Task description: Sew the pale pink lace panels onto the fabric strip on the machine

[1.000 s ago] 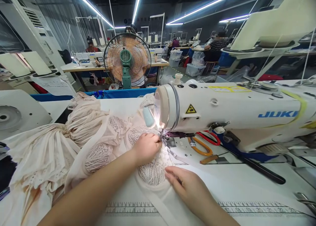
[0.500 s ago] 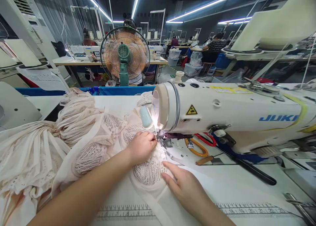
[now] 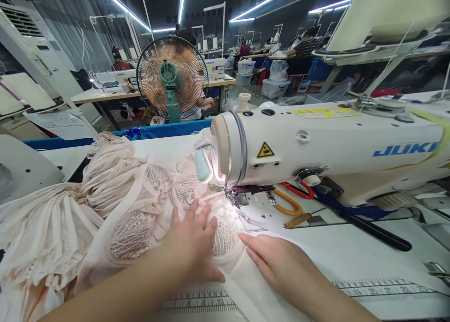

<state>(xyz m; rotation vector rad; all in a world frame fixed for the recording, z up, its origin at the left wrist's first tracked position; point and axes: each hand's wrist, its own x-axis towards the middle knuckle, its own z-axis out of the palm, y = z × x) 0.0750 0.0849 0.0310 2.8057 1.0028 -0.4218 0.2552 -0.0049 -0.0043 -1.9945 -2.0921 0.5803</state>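
Note:
A cream lace bra (image 3: pixel 225 235) lies on the machine bed, its upper part reaching the lit presser foot (image 3: pixel 230 195) of a white JUKI sewing machine (image 3: pixel 281 144). My left hand (image 3: pixel 191 242) is over the left side of the near cup, fingers spread, thumb pointing toward the lower band. At the cup's right edge, my right hand (image 3: pixel 277 261) rests its outstretched index finger and thumb on the fabric, slightly apart. More joined lace cups (image 3: pixel 131 230) extend to the left of my left hand. The needle itself is too small to make out.
Piled cream bras (image 3: pixel 45 228) cover the table's left side. Orange-handled scissors (image 3: pixel 290 204), a red-handled tool (image 3: pixel 302 189) and a black bar (image 3: pixel 372 230) lie beneath the machine arm. A printed ruler (image 3: pixel 383 289) runs along the front. A green fan (image 3: pixel 172 78) stands beyond.
My left hand has drawn back from the presser foot toward me and opened from a closed grip on the fabric to spread fingers. My right hand stays by the cup's edge. The view has shifted.

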